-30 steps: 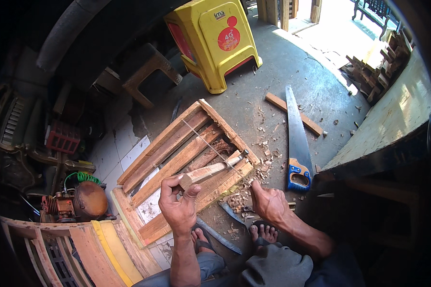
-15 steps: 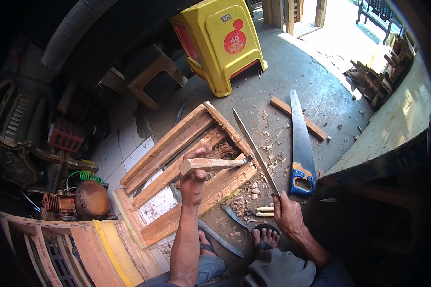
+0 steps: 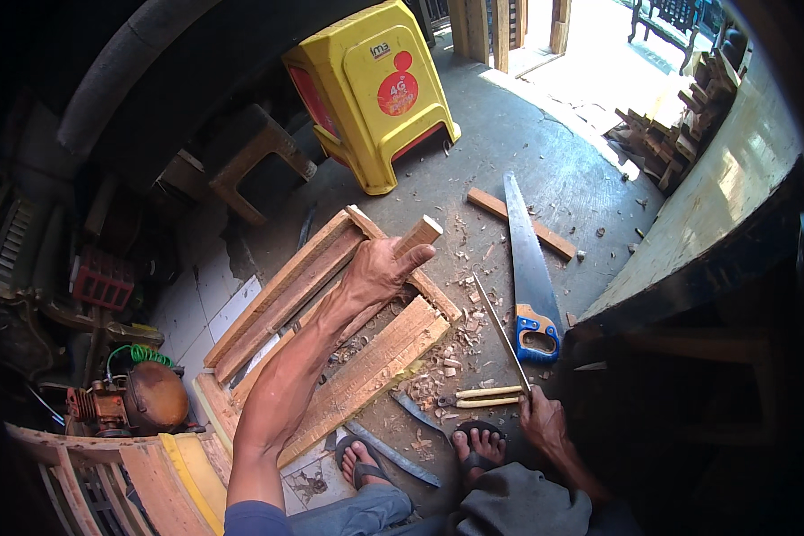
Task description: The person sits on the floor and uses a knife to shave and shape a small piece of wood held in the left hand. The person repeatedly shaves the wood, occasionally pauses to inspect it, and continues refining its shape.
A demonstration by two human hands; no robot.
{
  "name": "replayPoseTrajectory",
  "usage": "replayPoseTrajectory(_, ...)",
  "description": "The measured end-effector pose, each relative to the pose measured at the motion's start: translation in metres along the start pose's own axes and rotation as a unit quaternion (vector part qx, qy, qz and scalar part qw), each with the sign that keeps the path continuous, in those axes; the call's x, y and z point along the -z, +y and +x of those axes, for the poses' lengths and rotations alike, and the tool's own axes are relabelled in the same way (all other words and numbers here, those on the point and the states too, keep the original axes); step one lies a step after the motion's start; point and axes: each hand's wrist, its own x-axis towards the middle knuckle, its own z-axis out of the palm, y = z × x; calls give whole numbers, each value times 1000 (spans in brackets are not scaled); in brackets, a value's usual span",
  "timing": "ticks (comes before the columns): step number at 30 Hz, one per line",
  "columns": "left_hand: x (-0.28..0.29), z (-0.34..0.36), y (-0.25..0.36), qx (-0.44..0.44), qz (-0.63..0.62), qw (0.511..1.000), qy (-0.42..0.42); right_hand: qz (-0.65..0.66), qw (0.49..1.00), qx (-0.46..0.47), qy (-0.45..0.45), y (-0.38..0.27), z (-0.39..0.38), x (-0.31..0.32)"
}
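Observation:
My left hand [image 3: 375, 272] reaches over the frame and is wrapped round a tapered wooden piece [image 3: 420, 236]. Its squared thick end sticks out past my thumb; much of the rest is under the hand and forearm. Beneath lies a slatted wooden frame [image 3: 366, 380], tilted on the floor. My right hand [image 3: 548, 422], low and right, grips a long narrow flat tool that looks like a file [image 3: 503, 332], pointing up and away to the left. Right beside it lie pincers with pale yellow handles [image 3: 489, 403].
A handsaw [image 3: 532, 259] and a wooden strip [image 3: 523, 223] lie on the floor among shavings. A yellow plastic stool [image 3: 366, 98] stands beyond. Left are an air compressor [image 3: 152, 393] and curved slatted woodwork [image 3: 143, 473]. A pale board [image 3: 697, 214] rises at right.
My left hand has moved away from me over the frame, and the wooden piece has turned, its thick end now pointing far right. The file-like tool has dropped lower with my right hand.

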Motion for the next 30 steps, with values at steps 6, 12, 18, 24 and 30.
replayPoseTrajectory(6, -34, -25, -3, -129, 47, 987, -81, 234, 967, 89, 55, -52, -2, 28)
replayPoseTrajectory(12, -24, -34, 16, -51, 101, 991, -75, 190, 967, 141, 100, -83, 25, 43)
replayPoseTrajectory(18, -14, -59, 16, -97, 193, 970, -112, -5, 994, 91, 60, -43, 54, -7)
replayPoseTrajectory(24, -17, -71, 27, -91, 238, 952, -167, -56, 998, -3, 2, -6, 37, -37)
replayPoseTrajectory(30, -59, -96, 29, -170, 417, 855, -258, 141, 968, 201, -47, -54, 27, 9)
